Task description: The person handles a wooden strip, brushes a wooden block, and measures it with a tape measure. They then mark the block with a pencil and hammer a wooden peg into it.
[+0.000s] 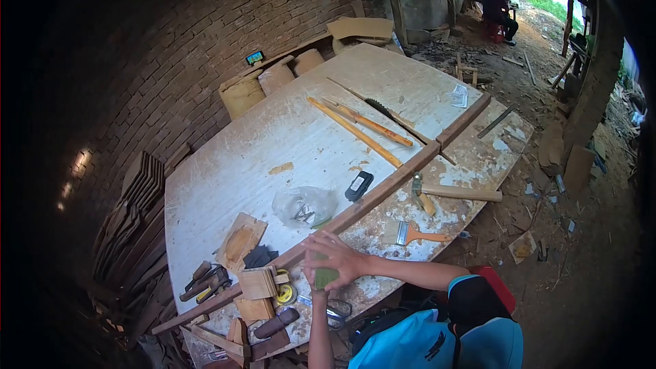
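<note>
Near the front edge of the worktable [225, 164], my right hand [339, 258] lies over a green piece [325, 277], its fingers bent across the top. My left hand [315, 283] is below and against it, its fingers mostly hidden by the right hand and the green piece. Just left are a yellow tape roll [286, 294] and wooden blocks [257, 283]. Scissors [337, 312] lie beneath my right forearm. Behind the hands is a clear plastic bag [304, 206] with small metal pieces inside. A long wooden bar [383, 190] crosses the table beside the hands.
A brush [417, 234], a hammer [458, 193] and a black device [359, 186] lie to the right. Saws and wooden sticks [369, 126] are farther back. Clamp-like tools [206, 283] are at the left. A person [497, 10] sits in the far background.
</note>
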